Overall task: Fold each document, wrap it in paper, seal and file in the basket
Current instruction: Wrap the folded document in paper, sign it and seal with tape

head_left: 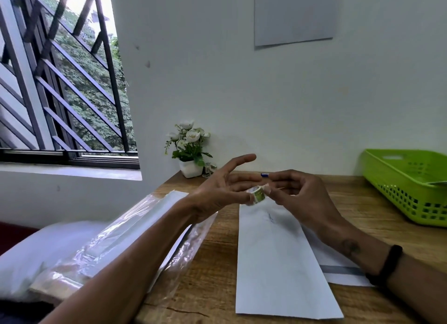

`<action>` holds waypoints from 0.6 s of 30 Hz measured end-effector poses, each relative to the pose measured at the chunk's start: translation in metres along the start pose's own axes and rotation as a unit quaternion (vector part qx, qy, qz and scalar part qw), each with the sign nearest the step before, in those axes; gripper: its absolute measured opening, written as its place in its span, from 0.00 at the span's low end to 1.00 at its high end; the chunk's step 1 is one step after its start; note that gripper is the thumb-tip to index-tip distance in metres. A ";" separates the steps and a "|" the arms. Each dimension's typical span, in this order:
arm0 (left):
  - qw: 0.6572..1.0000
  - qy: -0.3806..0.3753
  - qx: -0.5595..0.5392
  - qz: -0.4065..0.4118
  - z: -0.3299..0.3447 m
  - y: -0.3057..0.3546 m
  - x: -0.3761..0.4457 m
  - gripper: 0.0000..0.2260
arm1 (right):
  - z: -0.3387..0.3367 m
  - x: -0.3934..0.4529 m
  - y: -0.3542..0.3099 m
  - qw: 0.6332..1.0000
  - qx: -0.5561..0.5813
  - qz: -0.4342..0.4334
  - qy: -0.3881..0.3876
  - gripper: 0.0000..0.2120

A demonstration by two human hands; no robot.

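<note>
A long white folded paper packet [278,263] lies lengthwise on the wooden desk [212,263] in front of me. Another white sheet with a grey strip [338,268] pokes out from under its right side. Above the packet's far end, my left hand [222,190] holds a small roll of green-patterned tape [257,195] between thumb and fingers, the other fingers spread. My right hand [297,193] pinches the loose end of the tape at the roll. A green plastic basket [408,185] stands at the desk's right edge, with a corner of paper visible inside.
A plastic-wrapped stack of white paper [135,234] lies on the left of the desk. A small white pot of white flowers [189,152] stands at the back by the wall. A small blue object [264,175] lies behind my hands. A barred window is at left.
</note>
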State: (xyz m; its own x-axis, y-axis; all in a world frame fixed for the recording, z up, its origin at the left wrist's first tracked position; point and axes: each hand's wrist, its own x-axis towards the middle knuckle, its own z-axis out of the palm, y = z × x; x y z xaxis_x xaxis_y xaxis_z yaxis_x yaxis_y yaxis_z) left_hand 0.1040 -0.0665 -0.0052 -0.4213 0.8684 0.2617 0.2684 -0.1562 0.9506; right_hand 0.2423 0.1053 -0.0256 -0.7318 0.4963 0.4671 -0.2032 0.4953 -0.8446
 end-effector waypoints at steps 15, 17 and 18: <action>0.985 0.081 0.153 -0.004 -0.020 -0.008 -0.002 0.33 | -0.009 0.005 0.005 0.999 -0.023 -0.018 0.026 0.04; 0.940 0.150 0.304 0.021 -0.028 -0.018 0.000 0.29 | -0.009 0.004 0.007 0.999 -0.043 -0.011 0.007 0.05; 0.920 0.169 0.354 0.026 -0.030 -0.023 0.001 0.27 | -0.008 0.003 0.007 0.998 -0.057 -0.011 -0.002 0.06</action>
State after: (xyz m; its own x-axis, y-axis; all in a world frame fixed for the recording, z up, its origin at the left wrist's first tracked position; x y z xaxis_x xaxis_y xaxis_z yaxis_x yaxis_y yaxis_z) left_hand 0.0716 -0.0763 -0.0215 -0.6053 0.6540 0.4538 0.7417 0.2564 0.6198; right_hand 0.2435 0.1160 -0.0279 -0.7306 0.4810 0.4847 -0.1448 0.5846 -0.7983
